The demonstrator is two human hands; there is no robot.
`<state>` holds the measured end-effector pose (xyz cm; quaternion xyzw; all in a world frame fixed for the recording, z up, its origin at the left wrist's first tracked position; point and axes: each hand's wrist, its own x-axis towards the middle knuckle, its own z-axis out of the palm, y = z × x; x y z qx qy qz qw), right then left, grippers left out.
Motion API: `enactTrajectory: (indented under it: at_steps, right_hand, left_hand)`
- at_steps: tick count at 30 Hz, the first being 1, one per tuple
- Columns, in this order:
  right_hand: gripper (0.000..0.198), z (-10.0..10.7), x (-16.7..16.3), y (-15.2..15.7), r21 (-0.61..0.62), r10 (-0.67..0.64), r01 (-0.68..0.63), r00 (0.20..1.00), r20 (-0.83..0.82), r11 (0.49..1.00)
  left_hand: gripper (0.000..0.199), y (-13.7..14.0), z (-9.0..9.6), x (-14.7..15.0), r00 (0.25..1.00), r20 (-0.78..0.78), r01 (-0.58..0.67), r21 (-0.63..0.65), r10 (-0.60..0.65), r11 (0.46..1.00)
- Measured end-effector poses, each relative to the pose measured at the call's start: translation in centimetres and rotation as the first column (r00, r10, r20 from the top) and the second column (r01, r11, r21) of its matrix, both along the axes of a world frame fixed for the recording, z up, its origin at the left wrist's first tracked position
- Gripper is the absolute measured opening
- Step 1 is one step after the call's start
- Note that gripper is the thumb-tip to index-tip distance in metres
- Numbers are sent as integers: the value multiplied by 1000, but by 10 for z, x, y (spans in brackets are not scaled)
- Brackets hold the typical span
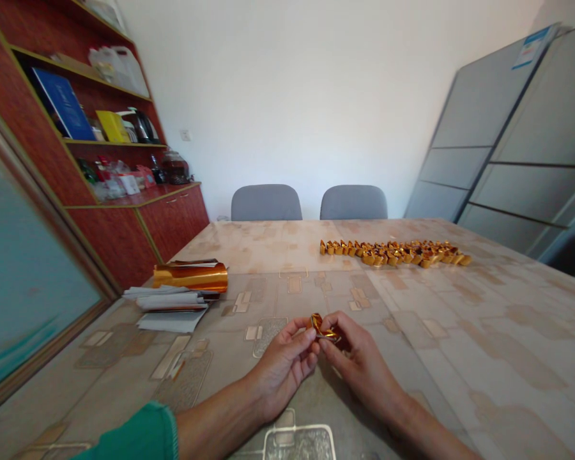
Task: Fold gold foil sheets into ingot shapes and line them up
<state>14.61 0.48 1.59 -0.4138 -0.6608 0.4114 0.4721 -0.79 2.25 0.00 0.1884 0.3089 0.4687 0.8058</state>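
Observation:
Just above the near middle of the table, a small piece of folded gold foil paper (pixel 317 324) is held between both hands. My left hand (pixel 287 361) pinches its left side between thumb and fingers. On the other side, my right hand (pixel 359 358) grips the right end with thumb and forefinger. The fingers cover part of the piece, so its full shape is hidden. Farther back on the right lie rows of many folded gold foil pieces (pixel 397 253). To the left, a curled stack of gold foil sheets (pixel 191 278) rests by grey-white paper sheets (pixel 170 321).
The patterned tabletop (pixel 278 255) stretches around the hands. Two grey chairs (pixel 266 202) stand at its far edge, before a white wall. A red-brown cabinet (pixel 172 214) with shelves is on the left. Grey panelled doors (pixel 464 121) are at the right.

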Motion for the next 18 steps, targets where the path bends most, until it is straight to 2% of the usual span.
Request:
enactTrajectory:
  at_steps: [6, 9, 10, 14, 18]
  right_hand:
    - [11, -1, 0, 1, -3, -34, 34, 999, -9, 999]
    - [7, -1, 11, 11, 71, -148, 141, 983, 112, 987]
    - [8, 0, 19, 18, 133, -244, 219, 945, 218, 967]
    - [7, 1, 64, 60, 215, -411, 352, 811, 417, 911]
    - [10, -4, 101, 104, 317, -554, 470, 549, 625, 824]
  left_hand:
    - [33, -1, 3, 0, 992, -125, 2, 58, 5, 998]
    - [38, -3, 2, -3, 981, -191, -11, 99, 30, 995]
    - [37, -4, 2, -4, 978, -206, -14, 104, 35, 994]
    - [35, -8, -1, -8, 975, -223, 28, 124, 0, 992]
    - [34, -9, -3, -9, 974, -224, 60, 131, -29, 990]
